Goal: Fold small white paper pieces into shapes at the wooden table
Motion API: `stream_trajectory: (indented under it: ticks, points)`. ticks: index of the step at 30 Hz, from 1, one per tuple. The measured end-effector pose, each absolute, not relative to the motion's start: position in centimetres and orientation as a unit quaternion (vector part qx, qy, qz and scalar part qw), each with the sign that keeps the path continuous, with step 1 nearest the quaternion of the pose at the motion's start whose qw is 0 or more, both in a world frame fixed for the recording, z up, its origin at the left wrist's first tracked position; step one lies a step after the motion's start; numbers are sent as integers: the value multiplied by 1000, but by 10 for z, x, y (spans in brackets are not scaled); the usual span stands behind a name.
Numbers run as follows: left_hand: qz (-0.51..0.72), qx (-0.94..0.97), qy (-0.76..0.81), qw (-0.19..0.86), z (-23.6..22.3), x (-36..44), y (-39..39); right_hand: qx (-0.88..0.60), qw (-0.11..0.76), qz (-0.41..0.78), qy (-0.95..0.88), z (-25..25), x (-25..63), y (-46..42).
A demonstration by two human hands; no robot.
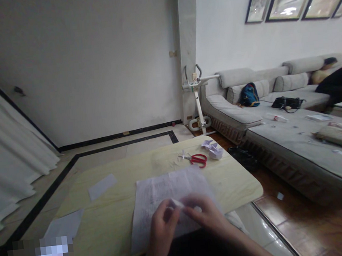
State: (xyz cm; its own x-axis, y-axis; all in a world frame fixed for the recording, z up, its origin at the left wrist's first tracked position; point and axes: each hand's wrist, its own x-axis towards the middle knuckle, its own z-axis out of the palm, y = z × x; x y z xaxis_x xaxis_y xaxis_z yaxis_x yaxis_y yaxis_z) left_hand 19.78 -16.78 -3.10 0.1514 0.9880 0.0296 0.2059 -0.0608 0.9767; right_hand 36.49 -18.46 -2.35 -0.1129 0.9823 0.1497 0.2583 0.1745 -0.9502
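Near the table's front edge, a small piece of white paper [177,203] is pinched between my two hands. My left hand [163,222] has its thumb and fingers closed on the paper's left side. From the right, my right hand [202,212] grips it too, a little blurred. Beneath both hands lies a large creased sheet [168,187] with faint print or writing. Beyond that sheet are red-handled scissors [198,159], with thin paper scraps by their blades. Folded pale purple paper pieces [214,150] sit at the table's far right corner.
The wooden table [114,231] also bears two loose paper slips, one a white slip [102,187], on its left. To the right stands a grey sofa [301,147] holding bags and, farther back, people. An exercise machine [198,100] stands by the wall.
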Motion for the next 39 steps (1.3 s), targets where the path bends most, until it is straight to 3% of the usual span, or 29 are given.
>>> stream_trajectory:
  ticks: [39]
  points:
    - [408,657,490,403,-40,198,-165,-504,433,414,-622,-24,367,-184]
